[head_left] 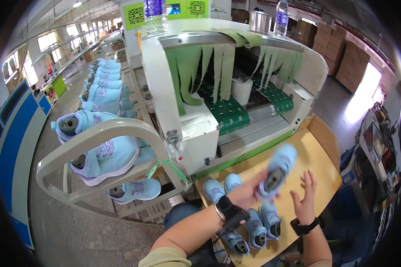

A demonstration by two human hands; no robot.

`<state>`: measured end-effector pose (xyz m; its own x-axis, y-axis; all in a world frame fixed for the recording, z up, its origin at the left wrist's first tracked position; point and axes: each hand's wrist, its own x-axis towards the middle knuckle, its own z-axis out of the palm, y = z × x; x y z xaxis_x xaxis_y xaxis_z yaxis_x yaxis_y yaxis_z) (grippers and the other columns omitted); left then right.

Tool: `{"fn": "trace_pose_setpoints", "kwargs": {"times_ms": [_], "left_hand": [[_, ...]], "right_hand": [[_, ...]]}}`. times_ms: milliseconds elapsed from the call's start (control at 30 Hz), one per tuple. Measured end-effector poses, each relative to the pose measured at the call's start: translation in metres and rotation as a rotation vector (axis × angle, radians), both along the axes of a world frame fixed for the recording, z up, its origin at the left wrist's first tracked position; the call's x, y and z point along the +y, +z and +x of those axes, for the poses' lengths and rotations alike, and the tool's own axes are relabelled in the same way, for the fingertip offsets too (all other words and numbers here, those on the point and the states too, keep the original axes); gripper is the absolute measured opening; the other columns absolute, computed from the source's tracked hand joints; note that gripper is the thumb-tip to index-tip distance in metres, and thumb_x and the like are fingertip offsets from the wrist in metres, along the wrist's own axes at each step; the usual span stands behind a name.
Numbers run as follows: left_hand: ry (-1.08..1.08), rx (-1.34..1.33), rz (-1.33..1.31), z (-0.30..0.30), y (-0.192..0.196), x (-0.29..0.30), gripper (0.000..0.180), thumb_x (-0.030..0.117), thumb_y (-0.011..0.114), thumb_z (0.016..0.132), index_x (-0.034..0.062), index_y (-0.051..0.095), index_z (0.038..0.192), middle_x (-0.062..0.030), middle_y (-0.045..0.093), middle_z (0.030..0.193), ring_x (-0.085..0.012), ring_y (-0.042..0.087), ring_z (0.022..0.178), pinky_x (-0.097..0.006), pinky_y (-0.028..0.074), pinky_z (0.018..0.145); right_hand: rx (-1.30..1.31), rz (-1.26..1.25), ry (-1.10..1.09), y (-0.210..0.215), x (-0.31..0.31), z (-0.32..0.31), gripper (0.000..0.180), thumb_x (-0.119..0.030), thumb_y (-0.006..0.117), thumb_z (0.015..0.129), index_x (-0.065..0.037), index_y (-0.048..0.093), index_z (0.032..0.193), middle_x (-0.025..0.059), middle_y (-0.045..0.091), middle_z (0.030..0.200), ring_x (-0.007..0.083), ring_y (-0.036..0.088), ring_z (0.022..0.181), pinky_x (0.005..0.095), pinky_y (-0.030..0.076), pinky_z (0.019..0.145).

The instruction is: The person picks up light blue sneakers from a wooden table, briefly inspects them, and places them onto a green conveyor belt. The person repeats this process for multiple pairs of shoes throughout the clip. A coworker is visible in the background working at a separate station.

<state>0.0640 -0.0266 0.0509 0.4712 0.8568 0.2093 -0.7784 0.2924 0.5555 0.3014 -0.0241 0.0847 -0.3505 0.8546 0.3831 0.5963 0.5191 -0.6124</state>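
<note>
Head view: the left hand (247, 192) grips a light-blue shoe (277, 171), lifted and blurred above the tan table (318, 153), toe up. The right hand (304, 201) hovers beside it, fingers spread, holding nothing. A steadier grasp likely comes from bringing that palm under the sole, clear of the shoes (254, 222) lying below.

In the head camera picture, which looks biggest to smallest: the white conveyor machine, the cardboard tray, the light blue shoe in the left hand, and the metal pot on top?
1. White conveyor machine, by far the largest.
2. Cardboard tray.
3. Light blue shoe, held by the left hand.
4. Metal pot.
The shoe is nearer the camera than the pot, so their order is unsure.
</note>
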Motion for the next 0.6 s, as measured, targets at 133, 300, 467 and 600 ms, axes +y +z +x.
{"fn": "trace_pose_setpoints", "kwargs": {"times_ms": [133, 300, 467, 600], "left_hand": [[0.449, -0.133, 0.023, -0.047, 0.032, 0.031, 0.054, 0.036, 0.055, 0.098, 0.0072, 0.041, 0.141, -0.0144, 0.050, 0.139, -0.0346, 0.049, 0.129, -0.048, 0.043, 0.104], [0.624, -0.186, 0.008, -0.068, 0.016, 0.052, 0.049, 0.031, 0.052, 0.100, 0.0028, 0.042, 0.139, -0.0152, 0.051, 0.139, -0.0320, 0.048, 0.131, -0.045, 0.040, 0.109], [0.427, 0.151, -0.095, -0.073, 0.007, 0.053, 0.043, 0.032, 0.047, 0.103, 0.0025, 0.047, 0.134, -0.0169, 0.055, 0.136, -0.0294, 0.051, 0.128, -0.041, 0.044, 0.102], [0.469, 0.082, -0.057, -0.073, 0.015, 0.051, 0.039, 0.031, 0.046, 0.103, 0.0068, 0.050, 0.133, -0.0141, 0.058, 0.133, -0.0259, 0.057, 0.118, -0.040, 0.045, 0.099]], "right_hand": [[-0.118, -0.162, 0.050, -0.061, -0.049, 0.031, 0.059, -0.007, 0.067, 0.083, -0.002, 0.044, 0.138, 0.0242, 0.041, 0.141, 0.0375, 0.046, 0.124, 0.0440, 0.037, 0.106], [-0.013, -0.306, -0.019, -0.099, -0.109, 0.024, 0.079, -0.010, 0.069, 0.083, 0.005, 0.024, 0.145, 0.0260, 0.044, 0.135, 0.0349, 0.044, 0.129, 0.0413, 0.035, 0.109], [0.217, -0.502, -0.121, -0.102, -0.097, 0.031, 0.078, -0.013, 0.072, 0.080, 0.000, 0.029, 0.144, 0.0247, 0.051, 0.124, 0.0310, 0.054, 0.115, 0.0392, 0.045, 0.098], [0.435, -0.521, -0.194, -0.077, -0.045, 0.040, 0.075, -0.016, 0.072, 0.083, -0.006, 0.027, 0.141, 0.0182, 0.058, 0.111, 0.0253, 0.060, 0.103, 0.0382, 0.050, 0.087]]}}
